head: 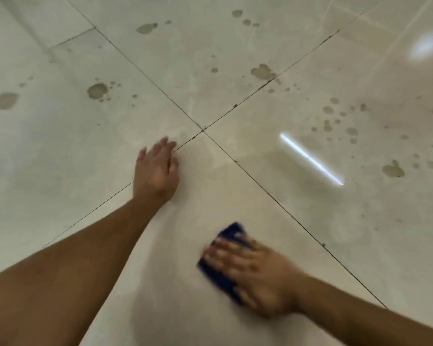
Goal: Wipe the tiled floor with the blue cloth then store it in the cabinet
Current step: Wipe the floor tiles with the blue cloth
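A folded dark blue cloth (220, 273) lies flat on the pale tiled floor (235, 71) at the lower middle. My right hand (255, 275) presses down on it with fingers spread over the top; the hand and cloth are blurred by motion. My left hand (156, 171) rests flat on the floor with fingers together, beside the crossing of the grout lines (202, 130), holding nothing. Most of the cloth is hidden under my right hand.
Brownish dried stains dot the tiles: large blotches at the far left (5, 100), left of centre (97, 91), upper middle (263, 71) and right (393, 169), with many small spots around them. Bright light reflections (310, 158) shine on the right tile. No cabinet is in view.
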